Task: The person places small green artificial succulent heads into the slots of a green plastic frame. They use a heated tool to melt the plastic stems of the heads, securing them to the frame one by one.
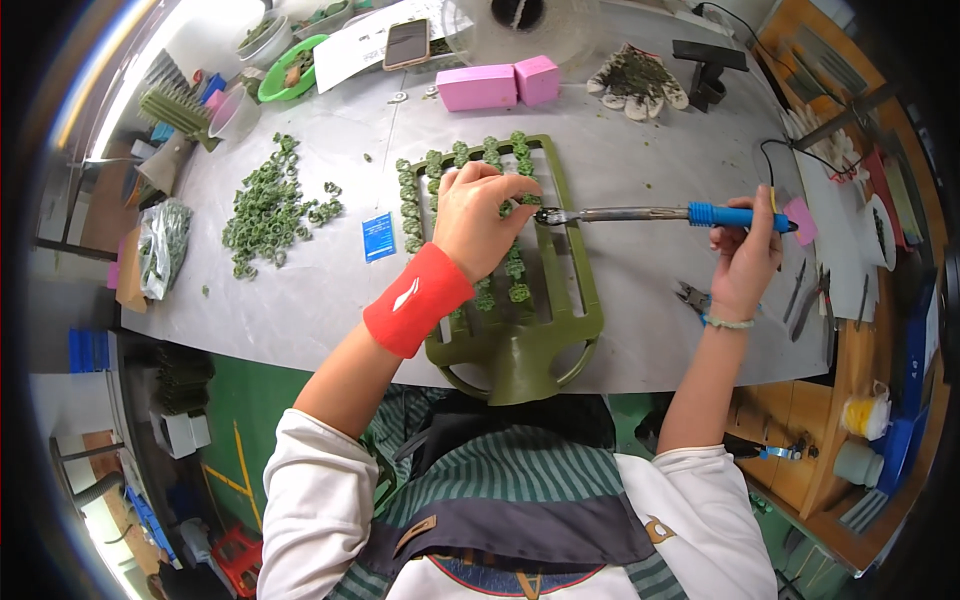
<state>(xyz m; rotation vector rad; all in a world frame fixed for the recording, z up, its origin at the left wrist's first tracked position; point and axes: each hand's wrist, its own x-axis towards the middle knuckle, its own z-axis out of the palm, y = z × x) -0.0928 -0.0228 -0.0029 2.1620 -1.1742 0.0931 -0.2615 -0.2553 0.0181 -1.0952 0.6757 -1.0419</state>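
My right hand (745,262) grips a soldering iron (715,215) by its blue handle, its metal shaft lying level and pointing left. Its tip reaches the right part of an olive-green slotted frame (594,310), beside the fingertips of my left hand (480,215). That left hand is closed in a pinch above the frame; what sits between thumb and forefinger is too small and hidden to make out. Rows of small green ring-like pieces (409,205) line the frame's bars, partly covered by my hand. A red band is on my left wrist.
Left of the frame lies a loose pile of green pieces (265,210), with a blue packet (379,237) nearby. Pink blocks (476,88), a phone (407,45) and a stained glove (638,82) lie farther back. Pliers (692,297) rest by my right wrist. The iron's cord (768,160) trails rightward.
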